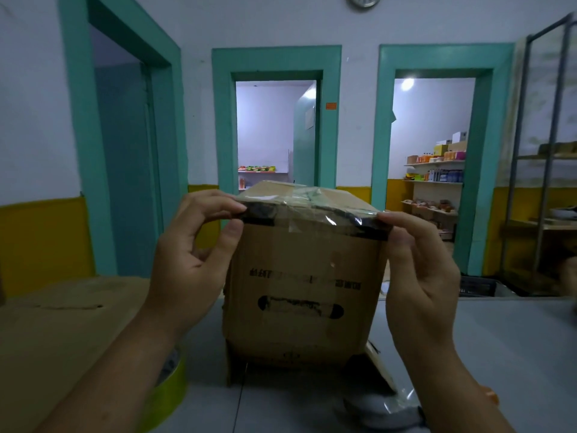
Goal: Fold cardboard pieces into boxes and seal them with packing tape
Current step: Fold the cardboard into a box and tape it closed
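A brown cardboard box stands upright on the grey table, with printed text and a slot-shaped handle mark on its near face. Clear packing tape runs across its top near edge. My left hand pinches the tape at the box's top left corner between thumb and fingers. At the top right corner my right hand pinches the tape's other end. A loose bottom flap sticks out under the box at the lower right.
A roll with a yellow-green rim lies at the lower left beside my left forearm. Flat cardboard covers the table's left side. A tape dispenser lies near the front edge. Three green-framed doorways and a metal shelf rack stand behind.
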Motion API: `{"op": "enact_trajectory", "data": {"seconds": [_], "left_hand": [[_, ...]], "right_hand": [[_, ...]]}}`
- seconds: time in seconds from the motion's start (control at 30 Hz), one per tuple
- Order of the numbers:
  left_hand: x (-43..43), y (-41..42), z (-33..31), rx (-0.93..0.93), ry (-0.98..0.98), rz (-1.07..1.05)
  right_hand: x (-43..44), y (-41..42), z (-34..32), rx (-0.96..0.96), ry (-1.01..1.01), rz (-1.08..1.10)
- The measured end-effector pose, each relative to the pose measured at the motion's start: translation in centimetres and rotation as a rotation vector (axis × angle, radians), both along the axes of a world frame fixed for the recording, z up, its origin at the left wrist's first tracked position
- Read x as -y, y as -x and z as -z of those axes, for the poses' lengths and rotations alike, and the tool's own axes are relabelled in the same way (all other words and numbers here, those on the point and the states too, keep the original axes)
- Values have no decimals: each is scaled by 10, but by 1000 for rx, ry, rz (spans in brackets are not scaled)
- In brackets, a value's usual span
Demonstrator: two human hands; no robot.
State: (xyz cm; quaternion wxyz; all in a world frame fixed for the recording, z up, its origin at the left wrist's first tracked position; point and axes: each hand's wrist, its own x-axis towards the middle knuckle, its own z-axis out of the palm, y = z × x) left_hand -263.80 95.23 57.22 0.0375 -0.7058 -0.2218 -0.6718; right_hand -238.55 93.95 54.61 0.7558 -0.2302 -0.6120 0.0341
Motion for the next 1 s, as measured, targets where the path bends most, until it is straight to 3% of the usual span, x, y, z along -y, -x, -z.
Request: {"op": "enact_trajectory", "data": {"seconds": [0.23, 0.37, 0.57, 0.83, 0.9, 1.0], "left_hand": [[10, -14, 0, 138, -40, -68], [12, -17, 1, 234, -20, -82], [8, -13, -3, 342, 133, 58], [6, -21, -4, 612, 388, 357], [7, -21, -4, 615, 387, 352], [9, -22, -1, 475, 258, 167]], "right_hand": [[13, 18, -4, -177, 5, 23], [14, 18, -3, -150, 0, 42], [9, 12, -2, -122, 23, 18], [9, 13, -4, -341, 215, -230], [9, 14, -4, -339, 219, -230], [11, 17, -3, -291, 157, -110]]}}
